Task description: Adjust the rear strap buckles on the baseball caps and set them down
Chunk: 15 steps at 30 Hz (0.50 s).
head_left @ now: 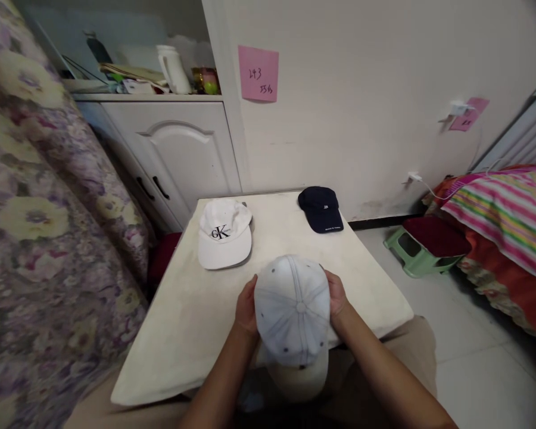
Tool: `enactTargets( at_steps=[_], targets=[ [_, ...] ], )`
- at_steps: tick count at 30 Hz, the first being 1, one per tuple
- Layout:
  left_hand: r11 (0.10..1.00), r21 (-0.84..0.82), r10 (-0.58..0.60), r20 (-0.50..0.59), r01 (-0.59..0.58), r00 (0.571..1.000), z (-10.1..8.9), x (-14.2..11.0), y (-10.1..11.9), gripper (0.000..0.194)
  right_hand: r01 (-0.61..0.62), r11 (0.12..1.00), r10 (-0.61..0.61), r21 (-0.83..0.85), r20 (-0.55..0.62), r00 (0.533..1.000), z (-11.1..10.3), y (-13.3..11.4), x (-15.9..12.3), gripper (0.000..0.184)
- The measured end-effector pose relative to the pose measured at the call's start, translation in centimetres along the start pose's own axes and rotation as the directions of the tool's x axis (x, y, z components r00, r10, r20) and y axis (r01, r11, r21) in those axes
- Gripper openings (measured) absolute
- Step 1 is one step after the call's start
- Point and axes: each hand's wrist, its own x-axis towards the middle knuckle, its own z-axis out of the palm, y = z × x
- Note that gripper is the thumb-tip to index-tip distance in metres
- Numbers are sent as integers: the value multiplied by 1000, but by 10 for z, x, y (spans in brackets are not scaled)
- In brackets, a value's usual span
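Observation:
I hold a pale blue-white baseball cap [293, 310] over the near edge of a small white table [183, 322]. My left hand [246, 310] grips its left side and my right hand [337, 295] grips its right side. The cap's crown faces up and its brim points toward me. Farther back on the table lies a white cap with a black logo [224, 232] at the left. A dark navy cap [321, 208] lies at the far right corner.
A flowered curtain [36, 226] hangs at the left. White cabinet doors [178, 155] stand behind the table, with a jug [173, 68] on the shelf above. A green stool [422, 244] and a striped bed [504, 220] are at the right.

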Motion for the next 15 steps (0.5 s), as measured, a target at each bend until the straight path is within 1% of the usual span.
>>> enactTargets(
  at_steps=[3, 8, 11, 15],
  targets=[
    [1000, 16, -1, -47, 2, 999, 0, 0, 0, 21, -45, 998, 45, 39, -6, 999, -8, -2, 9, 24],
    [999, 50, 9, -131, -2, 991, -6, -8, -11, 10, -78, 992, 81, 96, -25, 996, -19, 0, 15, 22],
    [998, 61, 24, -165, -14, 986, -7, -7, -15, 11, -108, 988, 113, 109, -35, 993, -21, 4, 10, 23],
    [997, 68, 57, -200, -44, 978, -8, -4, -14, 9, -146, 982, 150, 117, -25, 988, -21, 7, -8, 35]
  ],
)
